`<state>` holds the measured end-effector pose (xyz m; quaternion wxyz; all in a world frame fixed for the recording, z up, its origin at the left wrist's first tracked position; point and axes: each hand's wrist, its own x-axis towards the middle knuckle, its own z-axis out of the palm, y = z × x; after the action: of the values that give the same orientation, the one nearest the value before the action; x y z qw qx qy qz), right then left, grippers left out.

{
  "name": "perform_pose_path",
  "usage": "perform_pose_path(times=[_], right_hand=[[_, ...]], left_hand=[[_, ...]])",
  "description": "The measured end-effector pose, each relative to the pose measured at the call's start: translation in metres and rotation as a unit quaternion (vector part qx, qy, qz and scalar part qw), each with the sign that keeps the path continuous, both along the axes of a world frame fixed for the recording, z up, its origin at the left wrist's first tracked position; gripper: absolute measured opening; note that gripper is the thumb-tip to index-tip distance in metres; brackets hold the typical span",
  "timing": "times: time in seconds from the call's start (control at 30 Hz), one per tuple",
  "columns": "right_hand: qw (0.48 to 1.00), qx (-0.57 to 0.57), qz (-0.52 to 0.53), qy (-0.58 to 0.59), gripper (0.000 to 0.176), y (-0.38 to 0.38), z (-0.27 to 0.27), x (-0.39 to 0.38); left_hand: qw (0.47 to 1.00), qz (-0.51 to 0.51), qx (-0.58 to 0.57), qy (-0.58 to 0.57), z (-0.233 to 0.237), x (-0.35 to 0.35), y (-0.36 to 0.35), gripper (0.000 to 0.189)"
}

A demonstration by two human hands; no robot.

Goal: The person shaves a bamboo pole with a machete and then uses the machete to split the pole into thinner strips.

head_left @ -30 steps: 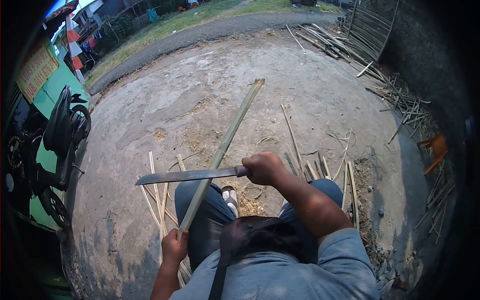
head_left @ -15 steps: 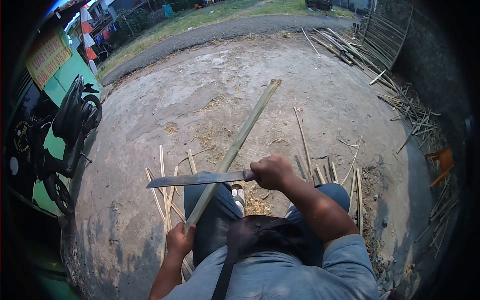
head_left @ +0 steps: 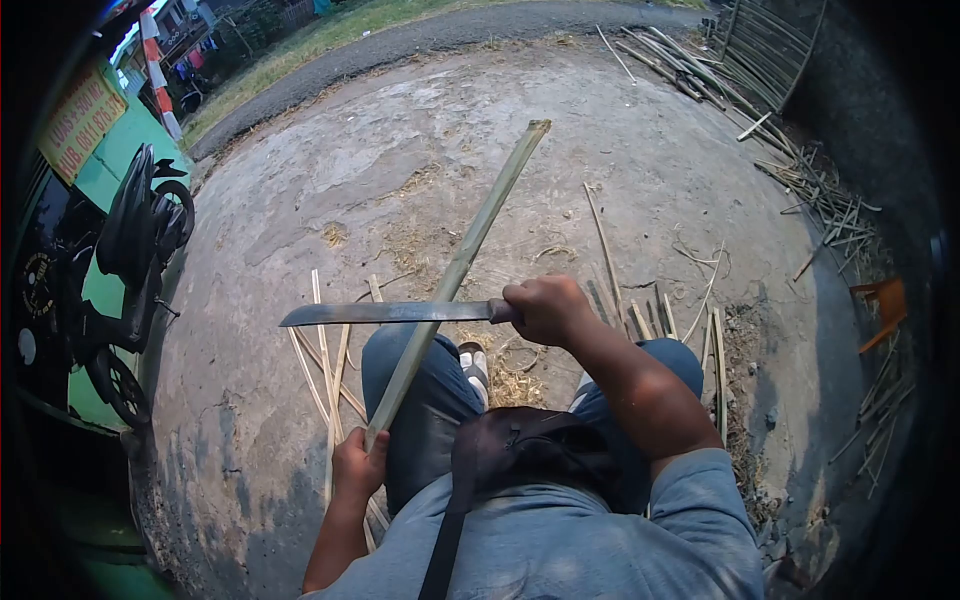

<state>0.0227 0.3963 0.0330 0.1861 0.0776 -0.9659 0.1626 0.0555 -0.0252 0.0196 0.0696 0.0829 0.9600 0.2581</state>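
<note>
My left hand (head_left: 358, 464) is closed round the near end of a long greenish bamboo strip (head_left: 477, 240), which slants up and away to the right over my left thigh. In my right hand (head_left: 548, 311) is the dark handle of a machete (head_left: 385, 313). Its long blade points left and lies across the bamboo above my knee, crossing it at roughly a right angle. Several pale split bamboo strips (head_left: 333, 400) lie beside my left leg, partly hidden by it.
More bamboo pieces (head_left: 717, 380) lie by my right knee. Shavings (head_left: 515, 380) litter the concrete between my feet. A motorbike (head_left: 130, 260) stands at the left by a green wall. Bamboo piles (head_left: 820, 205) and an orange chair (head_left: 882, 308) line the right side.
In the view, the machete and my right hand have shifted up, the blade further along the bamboo from my left hand. The whole scene has also moved up slightly as my head tilted.
</note>
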Motion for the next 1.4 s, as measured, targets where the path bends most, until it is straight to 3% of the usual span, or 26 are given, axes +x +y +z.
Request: perform_pose_path(times=[0.13,0.23,0.33,0.43,0.57,0.7,0.77,0.87,1.03,1.1,1.17,1.3,1.4], right_hand=[[0.999,-0.012,-0.007,0.045,0.015,0.020,-0.009,-0.011],[0.995,-0.040,-0.078,0.046,0.017,0.027,-0.013,-0.022],[0.995,-0.071,-0.050,0.058,0.019,0.022,-0.012,-0.019],[0.997,-0.048,-0.025,0.048,0.017,0.009,-0.003,-0.008],[0.994,0.090,0.023,0.062,0.012,0.003,-0.002,-0.004],[0.991,-0.067,-0.063,0.099,0.016,0.033,-0.016,-0.022],[0.991,-0.030,-0.085,0.096,0.019,0.034,-0.015,-0.025],[0.991,-0.074,-0.060,0.097,0.015,0.024,-0.015,-0.019],[0.994,0.077,0.030,0.077,0.011,0.003,-0.006,-0.006],[0.993,0.088,0.043,0.065,0.015,0.001,-0.007,-0.007],[0.991,0.078,0.026,0.106,0.010,0.013,-0.006,-0.011],[0.990,-0.065,-0.081,0.093,0.016,0.036,-0.014,-0.025],[0.990,-0.067,-0.067,0.108,0.015,0.030,-0.010,-0.019]], left_hand=[[1.000,-0.005,-0.013,0.009,-0.008,-0.004,-0.004,0.082],[1.000,0.004,-0.006,0.022,-0.003,-0.002,0.003,0.081],[1.000,-0.010,0.013,0.022,-0.001,-0.002,0.000,0.080],[0.999,-0.015,0.047,0.011,-0.004,-0.002,-0.001,0.081],[1.000,-0.016,0.021,0.008,-0.009,-0.007,0.001,0.081],[1.000,-0.008,0.013,0.017,-0.009,-0.003,0.000,0.082],[1.000,-0.003,0.018,0.022,-0.010,-0.004,0.000,0.082],[0.999,-0.012,0.040,0.021,-0.012,-0.006,-0.004,0.083],[0.999,-0.016,0.034,0.013,-0.018,-0.007,-0.004,0.082],[0.999,-0.023,0.038,0.016,-0.020,-0.009,-0.006,0.083],[0.998,-0.022,0.052,0.012,-0.022,-0.008,-0.008,0.083],[0.997,-0.009,0.074,0.005,-0.022,-0.007,-0.004,0.083],[0.997,-0.013,0.073,-0.001,-0.022,-0.008,-0.008,0.081]])
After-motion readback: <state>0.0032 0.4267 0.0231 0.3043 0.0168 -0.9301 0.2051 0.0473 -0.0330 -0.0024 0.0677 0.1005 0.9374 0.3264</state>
